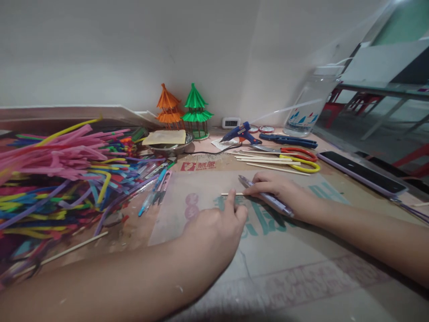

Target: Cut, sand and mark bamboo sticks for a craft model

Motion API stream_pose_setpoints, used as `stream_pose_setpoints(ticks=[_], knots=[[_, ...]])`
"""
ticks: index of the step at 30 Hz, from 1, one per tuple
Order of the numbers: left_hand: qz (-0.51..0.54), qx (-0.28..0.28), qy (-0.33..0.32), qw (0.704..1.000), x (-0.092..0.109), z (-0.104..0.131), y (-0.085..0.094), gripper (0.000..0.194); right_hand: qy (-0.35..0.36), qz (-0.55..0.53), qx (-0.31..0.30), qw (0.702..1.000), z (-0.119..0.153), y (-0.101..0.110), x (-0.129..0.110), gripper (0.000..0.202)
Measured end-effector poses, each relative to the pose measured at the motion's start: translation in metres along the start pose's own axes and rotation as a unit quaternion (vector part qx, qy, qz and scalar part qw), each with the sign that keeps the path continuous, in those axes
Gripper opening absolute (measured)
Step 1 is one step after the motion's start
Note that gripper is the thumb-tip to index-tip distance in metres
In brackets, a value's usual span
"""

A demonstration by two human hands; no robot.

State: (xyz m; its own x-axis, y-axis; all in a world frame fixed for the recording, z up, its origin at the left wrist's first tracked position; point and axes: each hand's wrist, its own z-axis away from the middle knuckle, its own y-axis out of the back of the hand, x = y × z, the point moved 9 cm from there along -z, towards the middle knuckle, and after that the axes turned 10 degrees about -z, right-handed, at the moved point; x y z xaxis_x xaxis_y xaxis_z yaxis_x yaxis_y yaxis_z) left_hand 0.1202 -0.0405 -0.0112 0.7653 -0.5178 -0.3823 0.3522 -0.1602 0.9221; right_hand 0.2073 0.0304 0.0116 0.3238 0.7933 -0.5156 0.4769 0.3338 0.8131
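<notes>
My left hand (pixel 214 228) rests over the board with its index finger extended onto a short thin wooden stick (pixel 225 194), pressing it down; the other fingers are curled in. My right hand (pixel 279 190) is closed around a greyish, partly clear pen (pixel 276 203), its pointed tip aimed up and to the left. The right fingertips touch the right end of the same stick. Under both hands lies a translucent sheet (pixel 174 188) with green and purplish printing.
Pipe cleaners (pixel 63 156) are heaped at left beside pens (pixel 154 192). Orange (pixel 167 105) and green (pixel 196 107) pavilion models stand behind a metal bowl (pixel 167 147). Further right are a glue gun (pixel 239 132), scissors (pixel 298 154), sticks (pixel 264 160), a phone (pixel 362 172) and a bottle (pixel 304 107).
</notes>
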Motion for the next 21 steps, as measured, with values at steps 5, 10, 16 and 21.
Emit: stream_pose_setpoints(ticks=[5,10,16,21], knots=[[0.000,0.008,-0.001,1.000,0.000,0.001,0.001,0.033,-0.001,0.002,0.006,1.000,0.000,0.001,0.001,0.022],[-0.012,0.019,0.002,1.000,0.000,0.001,0.004,0.032,-0.002,0.010,0.002,1.000,-0.001,0.001,-0.001,0.022],[-0.011,-0.001,0.002,1.000,0.000,0.001,0.005,0.029,0.022,0.005,0.049,0.999,0.000,0.008,-0.006,0.019],[-0.008,-0.021,0.005,1.000,-0.002,0.001,0.002,0.035,-0.061,-0.087,0.225,0.968,0.016,0.042,0.004,0.022]])
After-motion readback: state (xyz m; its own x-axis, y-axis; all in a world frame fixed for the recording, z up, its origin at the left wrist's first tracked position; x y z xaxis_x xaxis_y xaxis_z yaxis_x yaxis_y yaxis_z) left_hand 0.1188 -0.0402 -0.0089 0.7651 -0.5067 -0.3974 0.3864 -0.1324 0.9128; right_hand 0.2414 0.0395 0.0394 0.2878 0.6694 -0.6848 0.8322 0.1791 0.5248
